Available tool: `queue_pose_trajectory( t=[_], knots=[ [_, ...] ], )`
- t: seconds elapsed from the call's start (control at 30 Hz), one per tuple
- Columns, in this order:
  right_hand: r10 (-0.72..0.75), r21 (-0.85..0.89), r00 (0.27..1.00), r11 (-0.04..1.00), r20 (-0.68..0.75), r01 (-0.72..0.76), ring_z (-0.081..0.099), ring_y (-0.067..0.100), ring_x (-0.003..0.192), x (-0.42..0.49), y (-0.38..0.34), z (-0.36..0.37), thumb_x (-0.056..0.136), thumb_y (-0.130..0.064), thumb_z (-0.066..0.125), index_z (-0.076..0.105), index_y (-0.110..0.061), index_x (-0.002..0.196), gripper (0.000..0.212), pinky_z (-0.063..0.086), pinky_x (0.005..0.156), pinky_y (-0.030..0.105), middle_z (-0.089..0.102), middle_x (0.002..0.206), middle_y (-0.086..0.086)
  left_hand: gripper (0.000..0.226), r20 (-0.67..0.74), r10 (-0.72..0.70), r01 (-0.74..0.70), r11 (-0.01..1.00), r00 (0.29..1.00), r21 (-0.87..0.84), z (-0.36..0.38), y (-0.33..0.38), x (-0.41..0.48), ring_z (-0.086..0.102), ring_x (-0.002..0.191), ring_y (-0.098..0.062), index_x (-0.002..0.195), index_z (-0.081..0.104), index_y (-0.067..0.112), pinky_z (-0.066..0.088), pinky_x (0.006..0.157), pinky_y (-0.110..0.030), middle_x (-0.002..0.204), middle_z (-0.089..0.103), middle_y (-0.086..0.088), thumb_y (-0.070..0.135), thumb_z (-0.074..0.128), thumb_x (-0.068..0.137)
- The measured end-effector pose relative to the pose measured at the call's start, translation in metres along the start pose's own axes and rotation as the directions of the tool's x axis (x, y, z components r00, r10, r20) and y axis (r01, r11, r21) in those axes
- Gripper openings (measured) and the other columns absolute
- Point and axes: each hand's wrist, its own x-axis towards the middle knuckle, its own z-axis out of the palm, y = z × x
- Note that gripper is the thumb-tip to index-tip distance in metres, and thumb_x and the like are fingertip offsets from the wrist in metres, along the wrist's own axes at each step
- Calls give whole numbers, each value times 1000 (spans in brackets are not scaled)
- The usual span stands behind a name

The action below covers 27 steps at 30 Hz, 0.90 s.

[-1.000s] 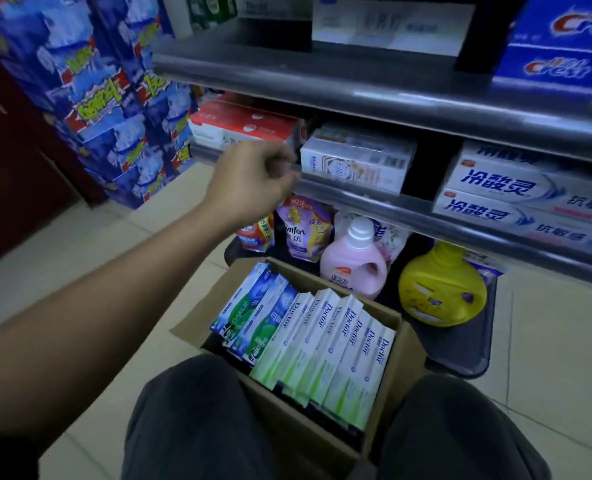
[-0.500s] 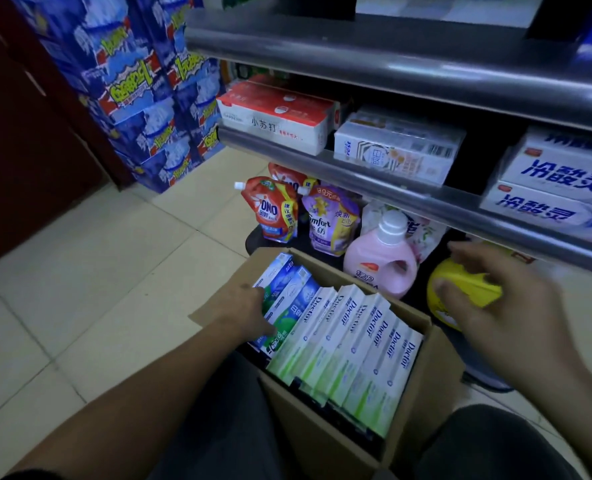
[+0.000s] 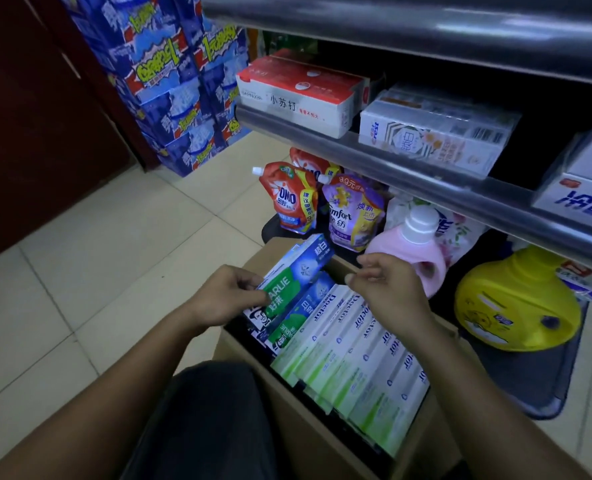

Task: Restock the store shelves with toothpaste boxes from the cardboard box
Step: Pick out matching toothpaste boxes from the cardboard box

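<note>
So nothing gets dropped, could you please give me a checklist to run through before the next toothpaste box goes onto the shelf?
1. Left hand grips blue-and-green toothpaste box: ok.
2. That box out of the brown cardboard box: not ok, lower end inside.
3. Right hand free to help: ok, holds nothing.
4. Free slot on grey metal shelf: cannot tell.
5. Pink plastic bottle out of lifting path: ok, stands beyond the cardboard box.

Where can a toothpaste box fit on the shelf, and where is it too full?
There is a dark gap on the middle shelf between the Crest pack and the blue-lettered white boxes. The floor tiles left of the cardboard box are bare too. The bottom shelf is crowded with pouches, a pink bottle and a yellow bottle.
</note>
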Motion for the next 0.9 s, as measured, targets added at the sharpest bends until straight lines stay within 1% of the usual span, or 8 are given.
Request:
queue_pose_trajectory(
  t=[0.13,0.27,0.4,0.5,0.6,0.73,0.8,0.9],
  knots=[
    [-12,198,999,980,50,2,67,-10,93,12,8,3,87,-22,79,64,-40,118,39,53,74,21,67,115,-15,26,87,49,-39,992,995,-119,-10,20,-11,72,88,-25,110,79,6,58,89,-37,100,79,-18,-3,71,86],
    [15,370,988,926,155,-72,74,7,87,16,5,1,93,-18,74,64,-29,127,37,63,67,32,76,103,-6,31,109,63,-57,996,992,-62,-6,38,-14,71,95,-28,120,74,2,56,95,-40,106,77,-19,-9,64,92],
    [-43,381,992,925,115,-4,77,23,90,20,2,-12,87,-8,77,68,-9,123,37,63,71,34,79,99,9,27,-47,99,-104,988,994,-110,5,44,-7,69,91,-27,116,71,-1,57,86,-36,106,76,-24,-7,69,90],
    [-51,459,999,887,11,40,77,32,92,22,-1,-28,85,-6,79,70,-10,113,30,63,71,39,78,100,14,15,-287,40,-116,960,957,-255,12,34,4,68,85,-19,105,76,11,55,78,-33,95,77,-10,22,71,96],
    [-31,516,994,852,-107,83,77,33,92,23,-5,-42,85,-7,80,71,-14,110,27,61,76,46,79,97,11,32,-458,-3,41,996,889,74,18,8,14,66,86,-20,92,73,22,50,75,-31,91,74,-2,47,57,101],
    [-23,558,977,818,-212,140,77,17,80,23,-7,-54,86,-5,79,70,-13,106,23,61,61,29,79,85,1,44,-269,-112,246,804,957,541,28,-26,22,66,92,-26,103,67,26,56,82,-39,97,67,-2,65,68,84],
    [-25,558,974,816,-227,152,77,13,74,24,-8,-56,85,-5,79,70,-15,103,22,59,58,24,78,79,-4,53,-248,-113,255,695,962,672,31,-33,26,62,96,-28,111,61,27,56,82,-40,102,59,-2,59,80,73],
    [-45,535,975,830,-218,158,77,15,78,25,-10,-54,85,-5,80,70,-18,104,25,59,61,25,79,81,-3,44,-288,-99,280,657,953,700,29,-31,33,61,97,-26,110,63,23,49,73,-31,106,64,-2,38,82,74]
  ],
)
